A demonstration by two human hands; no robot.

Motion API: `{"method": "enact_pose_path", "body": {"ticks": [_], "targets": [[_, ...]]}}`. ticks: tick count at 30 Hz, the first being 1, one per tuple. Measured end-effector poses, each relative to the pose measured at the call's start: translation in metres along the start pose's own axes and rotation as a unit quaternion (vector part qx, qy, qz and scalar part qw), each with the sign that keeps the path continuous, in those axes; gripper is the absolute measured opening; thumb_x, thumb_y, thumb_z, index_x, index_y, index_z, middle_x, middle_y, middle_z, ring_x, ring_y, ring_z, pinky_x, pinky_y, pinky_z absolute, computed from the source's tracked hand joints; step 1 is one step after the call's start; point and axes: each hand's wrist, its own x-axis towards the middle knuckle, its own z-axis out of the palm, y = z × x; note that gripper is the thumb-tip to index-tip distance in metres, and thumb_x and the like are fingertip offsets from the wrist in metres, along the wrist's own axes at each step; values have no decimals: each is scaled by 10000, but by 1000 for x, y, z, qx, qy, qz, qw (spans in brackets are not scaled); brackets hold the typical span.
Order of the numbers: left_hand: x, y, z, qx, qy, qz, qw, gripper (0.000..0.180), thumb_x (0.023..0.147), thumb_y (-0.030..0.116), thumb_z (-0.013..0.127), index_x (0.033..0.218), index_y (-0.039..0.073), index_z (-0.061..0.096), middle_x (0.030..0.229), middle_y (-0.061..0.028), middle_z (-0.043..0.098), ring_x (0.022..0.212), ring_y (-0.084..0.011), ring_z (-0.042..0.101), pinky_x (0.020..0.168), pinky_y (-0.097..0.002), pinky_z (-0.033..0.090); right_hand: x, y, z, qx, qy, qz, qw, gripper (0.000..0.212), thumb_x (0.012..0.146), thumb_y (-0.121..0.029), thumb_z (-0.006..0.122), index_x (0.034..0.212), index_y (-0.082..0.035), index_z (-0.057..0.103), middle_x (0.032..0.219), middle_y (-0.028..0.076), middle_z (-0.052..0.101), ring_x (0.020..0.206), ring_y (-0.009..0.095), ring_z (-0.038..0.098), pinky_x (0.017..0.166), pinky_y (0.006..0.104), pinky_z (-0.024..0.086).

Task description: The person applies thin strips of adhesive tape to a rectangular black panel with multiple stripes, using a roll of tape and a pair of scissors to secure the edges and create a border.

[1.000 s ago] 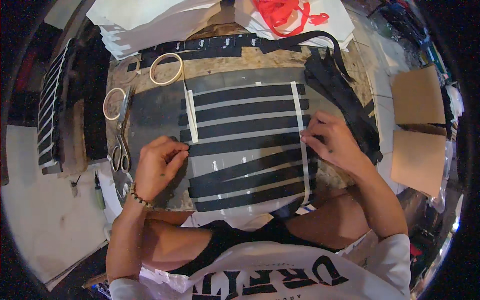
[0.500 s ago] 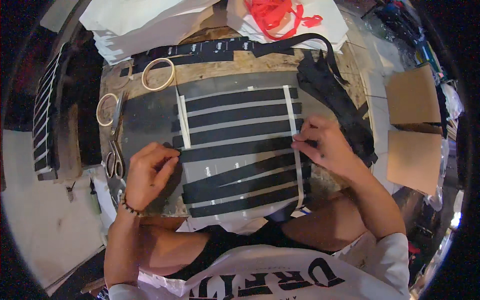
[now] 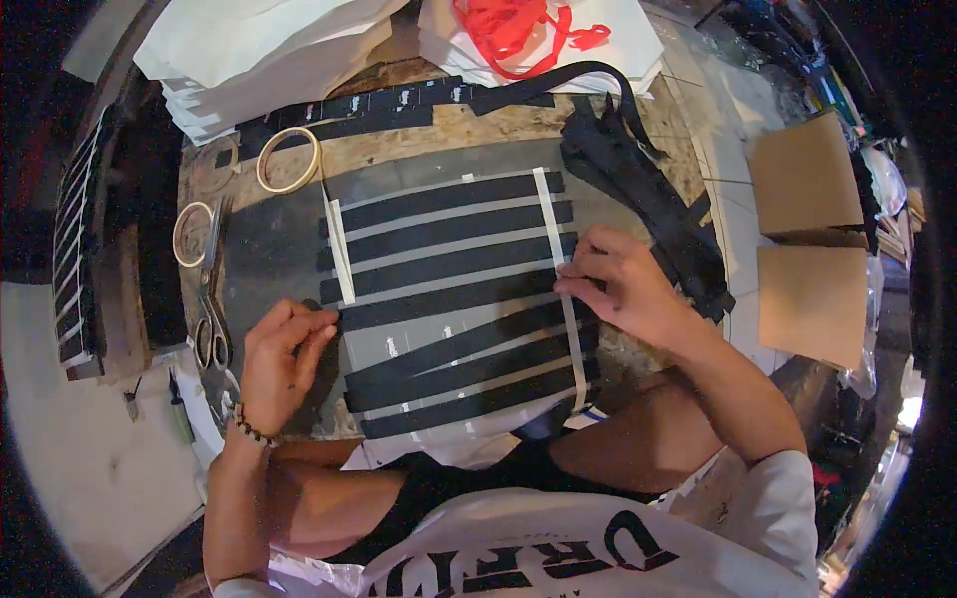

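Leftward and slightly down in the frame, everything on the counter (image 3: 488,133) has shifted, hands included. Left hand (image 3: 279,354) pinches the left end of a black strip (image 3: 449,302) lying across the frame's centre; right hand (image 3: 628,284) pinches its right end by the pale tape (image 3: 545,204). Scissors (image 3: 207,294) lie at frame left.

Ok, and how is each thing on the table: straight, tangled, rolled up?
Upper black strips, laid in rows.
Lower black strips, some slanting.
Upper tape roll, partly unrolled.
Lower tape roll, lying down.
Scissors, lying down; blade gap unclear.
Red ribbon, tangled.
White sheets, stacked.
Black straps on the right, heaped.
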Motion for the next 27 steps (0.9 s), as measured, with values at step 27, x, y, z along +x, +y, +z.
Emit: {"method": "enact_pose_path", "body": {"ticks": [27], "targets": [[-3,0,3,28,-7,-15,999,160,929,67,801,1083,24,811,920,-136,713,779,-310,700,690,-393,553,-2,-8,1,-49,-5,33,998,156,802,-131,870,908,-38,805,896,111,632,855,327,677,783,439,560]]}}
